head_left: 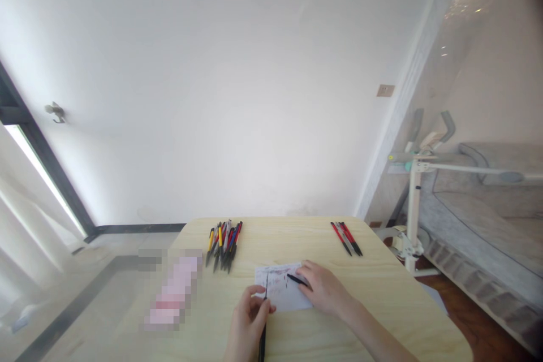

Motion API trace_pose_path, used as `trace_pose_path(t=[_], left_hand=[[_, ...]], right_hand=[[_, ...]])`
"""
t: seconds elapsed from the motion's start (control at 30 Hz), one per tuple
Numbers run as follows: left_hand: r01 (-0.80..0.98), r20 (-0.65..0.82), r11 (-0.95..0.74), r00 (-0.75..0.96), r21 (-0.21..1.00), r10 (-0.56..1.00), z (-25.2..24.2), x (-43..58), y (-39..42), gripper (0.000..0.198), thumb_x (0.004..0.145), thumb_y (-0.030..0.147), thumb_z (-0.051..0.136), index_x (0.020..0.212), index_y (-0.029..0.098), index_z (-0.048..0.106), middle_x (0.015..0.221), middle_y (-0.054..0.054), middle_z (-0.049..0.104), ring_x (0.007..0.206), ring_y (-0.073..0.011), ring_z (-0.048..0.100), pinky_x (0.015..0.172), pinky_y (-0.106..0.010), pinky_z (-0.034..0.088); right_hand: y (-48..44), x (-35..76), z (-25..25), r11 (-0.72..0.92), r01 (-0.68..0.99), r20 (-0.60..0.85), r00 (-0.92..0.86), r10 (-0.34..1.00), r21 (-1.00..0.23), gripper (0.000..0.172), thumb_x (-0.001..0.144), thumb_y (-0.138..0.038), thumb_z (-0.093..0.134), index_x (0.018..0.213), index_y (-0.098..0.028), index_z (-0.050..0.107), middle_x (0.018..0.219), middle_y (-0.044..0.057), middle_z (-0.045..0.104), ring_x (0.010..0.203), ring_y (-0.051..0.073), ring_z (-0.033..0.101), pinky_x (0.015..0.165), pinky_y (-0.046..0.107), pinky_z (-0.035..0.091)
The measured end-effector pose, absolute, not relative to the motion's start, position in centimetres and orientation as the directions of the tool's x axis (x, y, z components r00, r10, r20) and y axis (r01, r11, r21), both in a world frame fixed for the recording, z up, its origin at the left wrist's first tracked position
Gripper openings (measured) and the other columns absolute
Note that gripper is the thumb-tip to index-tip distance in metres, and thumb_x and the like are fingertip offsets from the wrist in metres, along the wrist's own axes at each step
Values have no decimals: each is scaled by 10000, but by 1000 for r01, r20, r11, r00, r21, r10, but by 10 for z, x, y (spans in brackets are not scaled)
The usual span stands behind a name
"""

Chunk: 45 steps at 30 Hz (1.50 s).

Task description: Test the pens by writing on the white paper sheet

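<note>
A small white sheet of paper with scribbled marks lies near the table's front. At its left edge my left hand is closed around a black pen. A thin dark stem, looking like a refill, sticks up from the pen over the paper. My right hand rests on the paper's right side, fingers closed on a short, tapered black pen part. Its far end is hidden by the fingers.
A pile of mixed pens lies at the table's back left. Several red and black pens lie at the back right. The pale wooden table faces a white wall. A pixelated pink patch shows at left.
</note>
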State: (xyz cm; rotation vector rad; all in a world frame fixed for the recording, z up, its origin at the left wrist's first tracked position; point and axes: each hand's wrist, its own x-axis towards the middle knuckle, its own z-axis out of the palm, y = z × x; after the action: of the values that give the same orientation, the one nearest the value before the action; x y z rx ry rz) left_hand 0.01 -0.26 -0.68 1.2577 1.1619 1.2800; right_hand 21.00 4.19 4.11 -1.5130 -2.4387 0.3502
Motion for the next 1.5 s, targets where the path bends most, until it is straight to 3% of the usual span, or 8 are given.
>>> trace_pose_path(t=[0.13,0.7,0.83,1.0,1.27,1.5], left_hand=[[-35,77,-77,-10,996,997,-3,0,-4,218,755,337,573,910,208,489,627,3,676,657,-167,634,658,-254,447],[12,96,-96,10,995,995,-9,0,-2,210,752,335,566,903,207,496,612,6,666,642,-171,637,639,-252,452],[21,93,-93,14,995,996,-9,0,-3,210,758,335,561,914,210,495,616,12,662,642,-167,633,641,-250,452],[34,102,-102,10,994,995,-7,0,-4,222,752,349,566,914,210,506,611,10,665,615,-163,622,610,-241,447],[55,115,-116,6,992,993,-7,-1,-3,225,747,349,566,911,208,504,588,19,652,596,-157,610,611,-245,446],[52,123,-123,-5,991,992,-5,1,-4,230,746,369,560,902,206,515,570,28,634,572,-151,593,592,-241,436]], right_hand=[[40,212,35,425,835,114,-413,904,-349,172,814,-243,463,854,-216,628,888,29,582,825,166,558,743,235,388],[36,208,19,387,731,294,-261,919,-562,168,765,-164,473,808,-202,630,838,35,606,761,168,555,693,249,411],[35,208,17,345,620,288,-194,938,-705,179,786,-201,463,851,-195,630,756,23,637,646,154,557,616,245,419],[38,205,9,296,455,277,-110,955,-840,177,782,-238,492,900,-173,607,785,46,657,654,161,570,596,247,426],[51,198,3,211,267,210,-34,977,-940,152,717,-276,568,789,-154,622,730,38,628,642,157,546,560,239,414],[60,187,6,79,32,78,-11,997,-996,254,683,-347,619,836,-146,642,554,-22,547,436,91,426,405,205,326]])
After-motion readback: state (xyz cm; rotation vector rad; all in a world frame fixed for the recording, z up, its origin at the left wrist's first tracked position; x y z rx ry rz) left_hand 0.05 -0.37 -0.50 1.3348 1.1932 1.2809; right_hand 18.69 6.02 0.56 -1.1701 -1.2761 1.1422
